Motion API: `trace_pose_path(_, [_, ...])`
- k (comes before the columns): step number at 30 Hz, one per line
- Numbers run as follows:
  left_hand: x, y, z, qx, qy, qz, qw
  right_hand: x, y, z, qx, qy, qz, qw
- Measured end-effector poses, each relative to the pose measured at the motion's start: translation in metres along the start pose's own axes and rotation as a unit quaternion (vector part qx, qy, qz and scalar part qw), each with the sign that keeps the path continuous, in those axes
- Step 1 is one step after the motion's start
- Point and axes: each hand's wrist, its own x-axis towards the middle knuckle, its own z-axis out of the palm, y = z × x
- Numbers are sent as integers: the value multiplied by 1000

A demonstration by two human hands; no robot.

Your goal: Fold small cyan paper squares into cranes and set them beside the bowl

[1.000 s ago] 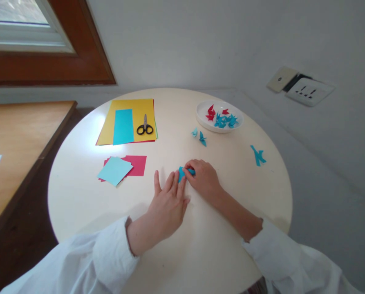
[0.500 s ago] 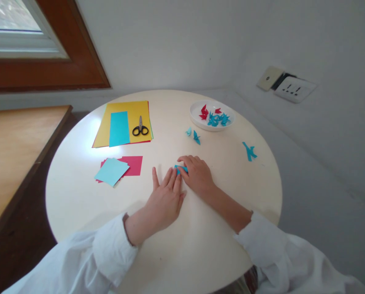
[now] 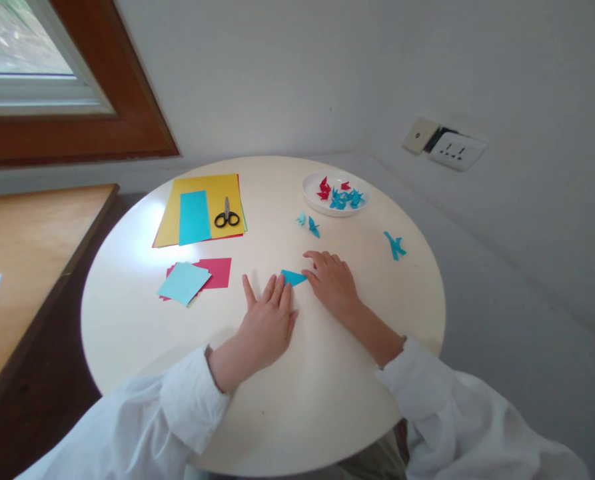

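Observation:
A folded blue piece of paper [image 3: 293,277], triangular in outline, lies flat on the round white table [image 3: 317,413]. My left hand [image 3: 266,319] rests palm down with fingers spread, its fingertips pressing the paper's left end. At the paper's right tip is the thumb of my right hand [image 3: 333,280], whose fingers are apart and curved above the table. Beyond my hands stand a dark blue paper crane [image 3: 314,227] and a pale blue paper crane [image 3: 302,219].
Scissors [image 3: 226,215] and a blue sheet [image 3: 194,217] lie on yellow paper [image 3: 170,220] at the back left. Pale blue squares [image 3: 184,283] overlap pink paper [image 3: 218,273]. A white plate [image 3: 311,199] holds red and blue cranes. Blue scraps [image 3: 395,246] lie at right.
My right hand has drawn back to the right, uncovering more of the blue paper. My left hand stays on it. The whole view has shifted slightly.

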Motion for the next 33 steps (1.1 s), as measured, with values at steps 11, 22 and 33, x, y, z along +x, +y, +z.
trace_pose_path(11, [0, -1, 1, -39, -3, -3, 999, -32, -10, -6, 86, 53, -224, 969])
trace_pose_path(22, [-7, -5, -15, 18, -3, -31, 999, -27, -11, -7, 56, -9, -198, 979])
trace_pose_path(33, [-11, -2, -11, 71, -10, -12, 997, -28, -16, -18, 35, -44, -211, 976])
